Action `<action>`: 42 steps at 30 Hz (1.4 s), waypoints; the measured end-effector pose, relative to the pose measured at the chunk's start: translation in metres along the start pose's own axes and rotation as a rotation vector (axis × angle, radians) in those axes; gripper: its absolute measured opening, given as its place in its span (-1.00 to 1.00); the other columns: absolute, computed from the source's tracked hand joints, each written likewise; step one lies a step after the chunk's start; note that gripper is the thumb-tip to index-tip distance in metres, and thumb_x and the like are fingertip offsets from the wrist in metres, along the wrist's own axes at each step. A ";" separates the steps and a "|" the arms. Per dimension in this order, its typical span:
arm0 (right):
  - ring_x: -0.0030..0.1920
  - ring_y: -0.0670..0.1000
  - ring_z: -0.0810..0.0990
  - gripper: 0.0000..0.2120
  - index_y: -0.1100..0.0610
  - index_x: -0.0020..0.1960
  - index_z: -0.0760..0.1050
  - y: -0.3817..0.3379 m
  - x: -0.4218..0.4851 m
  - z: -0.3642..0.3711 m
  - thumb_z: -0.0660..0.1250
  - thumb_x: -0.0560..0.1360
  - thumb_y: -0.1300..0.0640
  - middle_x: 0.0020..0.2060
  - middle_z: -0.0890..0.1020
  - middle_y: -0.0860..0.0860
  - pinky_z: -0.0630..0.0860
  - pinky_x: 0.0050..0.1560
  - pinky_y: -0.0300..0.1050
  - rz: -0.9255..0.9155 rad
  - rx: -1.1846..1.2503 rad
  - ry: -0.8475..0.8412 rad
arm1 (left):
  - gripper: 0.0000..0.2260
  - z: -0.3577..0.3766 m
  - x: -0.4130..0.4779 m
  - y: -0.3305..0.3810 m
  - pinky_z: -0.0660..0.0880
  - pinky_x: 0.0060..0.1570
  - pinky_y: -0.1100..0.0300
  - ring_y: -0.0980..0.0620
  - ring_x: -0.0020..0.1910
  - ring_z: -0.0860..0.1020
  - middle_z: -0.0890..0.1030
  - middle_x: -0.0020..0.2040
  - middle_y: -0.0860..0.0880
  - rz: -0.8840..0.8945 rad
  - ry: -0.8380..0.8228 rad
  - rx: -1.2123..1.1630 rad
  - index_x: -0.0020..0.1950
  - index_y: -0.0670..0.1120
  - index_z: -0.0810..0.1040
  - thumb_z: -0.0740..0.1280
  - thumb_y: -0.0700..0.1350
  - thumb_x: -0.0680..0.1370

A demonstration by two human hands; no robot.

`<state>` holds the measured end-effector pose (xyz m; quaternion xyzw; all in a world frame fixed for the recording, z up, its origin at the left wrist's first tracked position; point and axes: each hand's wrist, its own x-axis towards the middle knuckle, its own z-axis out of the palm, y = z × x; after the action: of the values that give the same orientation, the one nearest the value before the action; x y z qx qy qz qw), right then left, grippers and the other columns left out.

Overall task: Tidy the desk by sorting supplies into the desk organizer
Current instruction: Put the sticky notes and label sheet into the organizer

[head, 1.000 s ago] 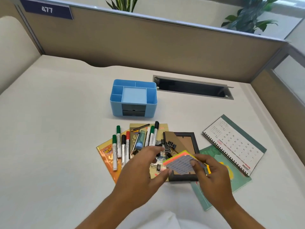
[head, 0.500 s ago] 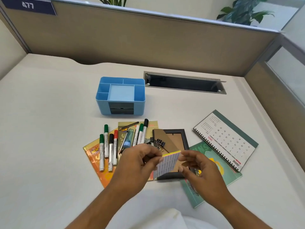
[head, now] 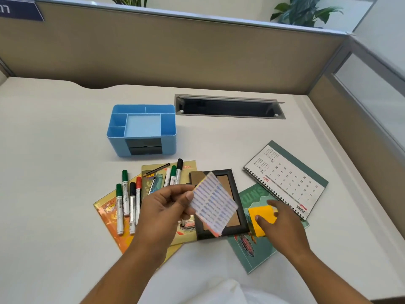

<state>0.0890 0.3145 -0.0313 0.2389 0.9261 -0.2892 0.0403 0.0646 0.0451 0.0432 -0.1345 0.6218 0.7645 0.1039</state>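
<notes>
My left hand (head: 163, 210) pinches a sticky-note pad (head: 213, 202) by its left edge and holds it tilted above the black picture frame (head: 223, 232). My right hand (head: 282, 224) rests its fingers on a yellow sticky-note pad (head: 262, 217) that lies on the green booklet (head: 254, 249). The blue desk organizer (head: 142, 129) stands further back, its top compartments empty. Several markers (head: 128, 204) lie on orange and yellow booklets (head: 109, 216) left of my left hand.
A spiral desk calendar (head: 287, 179) lies at the right. A cable slot (head: 228, 106) opens in the desk behind the organizer. Tan partition walls close the back and right sides. More markers (head: 175, 174) and a pencil (head: 156, 169) lie behind my left hand.
My right hand let go of the pad and moved right and down onto the yellow pad. My left hand now holds the first pad alone, raised and turned flat toward me.
</notes>
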 end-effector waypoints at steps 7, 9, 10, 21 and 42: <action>0.20 0.10 0.53 -0.37 0.07 0.33 0.39 0.026 0.013 0.004 0.36 0.42 -0.30 0.20 0.53 0.04 0.52 0.01 -0.03 0.087 -0.412 -0.085 | -0.88 -0.001 0.004 -0.007 0.58 -0.39 0.34 0.11 -0.34 0.66 0.70 -0.24 -0.09 -0.288 0.047 -0.447 0.08 -0.21 0.55 0.28 -0.29 0.57; 0.19 0.10 0.53 -0.38 0.06 0.32 0.40 0.029 0.013 0.007 0.39 0.41 -0.27 0.19 0.53 0.05 0.53 0.00 -0.02 0.092 -0.419 -0.076 | -0.88 -0.002 0.003 -0.008 0.58 -0.39 0.34 0.10 -0.32 0.67 0.71 -0.22 -0.10 -0.289 0.053 -0.445 0.09 -0.21 0.54 0.27 -0.30 0.58; 0.17 0.12 0.54 -0.38 0.05 0.32 0.41 0.031 0.013 0.008 0.42 0.40 -0.26 0.18 0.54 0.06 0.54 0.00 -0.01 0.104 -0.396 -0.078 | -0.87 -0.003 0.003 -0.009 0.58 -0.39 0.34 0.10 -0.32 0.67 0.71 -0.21 -0.10 -0.286 0.059 -0.434 0.10 -0.20 0.54 0.27 -0.30 0.58; -0.28 0.09 0.52 -0.73 0.10 -0.27 0.44 0.037 0.023 0.000 0.46 0.47 0.02 -0.36 0.55 0.05 0.43 -0.24 0.00 0.040 -0.145 -0.086 | -0.87 -0.018 0.002 -0.007 0.59 -0.36 0.29 0.05 -0.24 0.68 0.72 -0.12 -0.09 -0.183 0.180 -0.273 0.10 -0.15 0.56 0.29 -0.29 0.59; -0.19 0.06 0.69 -0.83 0.09 0.08 0.53 -0.158 0.085 -0.024 0.28 0.56 0.04 -0.14 0.69 0.12 0.60 -0.30 -0.14 -0.446 0.369 -0.035 | -0.81 -0.123 0.135 0.119 0.62 -0.16 0.05 0.04 -0.25 0.65 0.57 -0.13 -0.10 0.601 0.387 0.996 0.16 -0.17 0.61 0.30 -0.25 0.58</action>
<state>-0.0579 0.2501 0.0524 0.0277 0.8867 -0.4585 -0.0522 -0.0921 -0.1011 0.0848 -0.0248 0.9226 0.3398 -0.1807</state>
